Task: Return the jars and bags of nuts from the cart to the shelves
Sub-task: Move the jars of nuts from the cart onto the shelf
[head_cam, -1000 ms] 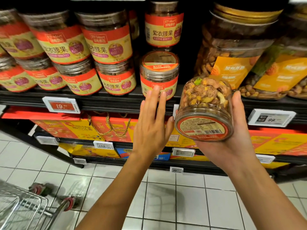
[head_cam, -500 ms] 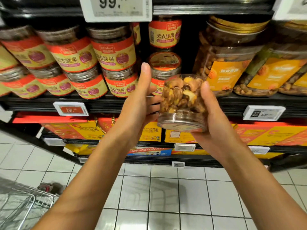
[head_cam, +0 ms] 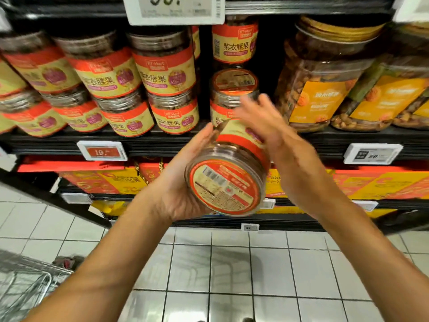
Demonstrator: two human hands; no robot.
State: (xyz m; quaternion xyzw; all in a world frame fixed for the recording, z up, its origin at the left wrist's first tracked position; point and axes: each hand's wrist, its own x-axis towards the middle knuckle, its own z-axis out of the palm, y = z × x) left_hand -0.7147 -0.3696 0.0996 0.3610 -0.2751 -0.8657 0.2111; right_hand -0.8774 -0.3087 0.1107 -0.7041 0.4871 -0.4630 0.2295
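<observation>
Jar [head_cam: 226, 182] tilted; left hand [head_cam: 183, 182] grips it from left, right hand [head_cam: 274, 135] spread against right side.

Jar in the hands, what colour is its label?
Red-orange and cream on the jar, best in the head view.

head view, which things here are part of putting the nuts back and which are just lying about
Part of the job: jar in the left hand, right hand beside it, matching red-label jars on the shelf, cart.
Just there: big yellow-label jars, gift boxes, price tags.
</observation>
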